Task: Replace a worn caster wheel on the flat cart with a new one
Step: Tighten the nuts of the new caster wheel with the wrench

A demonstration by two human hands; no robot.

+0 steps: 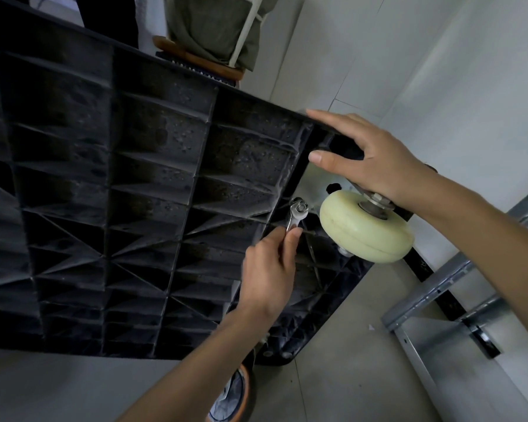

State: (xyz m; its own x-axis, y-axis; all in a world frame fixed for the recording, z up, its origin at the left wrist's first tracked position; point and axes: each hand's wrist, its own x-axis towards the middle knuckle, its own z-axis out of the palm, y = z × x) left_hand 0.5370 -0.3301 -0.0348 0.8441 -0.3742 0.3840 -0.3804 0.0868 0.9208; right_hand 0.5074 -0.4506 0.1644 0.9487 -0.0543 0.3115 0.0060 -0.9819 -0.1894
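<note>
The black flat cart (pixel 134 208) stands tipped up, its ribbed underside facing me. A cream caster wheel (pixel 366 226) on a metal mounting plate (pixel 313 184) sits at the cart's upper right corner. My left hand (pixel 269 272) grips the handle of a small silver wrench (pixel 297 213), whose ring end sits on a bolt at the plate's lower left corner. My right hand (pixel 369 159) holds the cart's corner edge, fingers over the rim and thumb on the inside. Its palm lies just above the wheel's axle nut.
An orange-rimmed wheel (pixel 238 394) lies on the grey floor below the cart. Grey metal frame rails (pixel 445 287) lie on the floor at the right. A white wall stands behind. A person in a green garment (pixel 214 22) stands beyond the cart's top edge.
</note>
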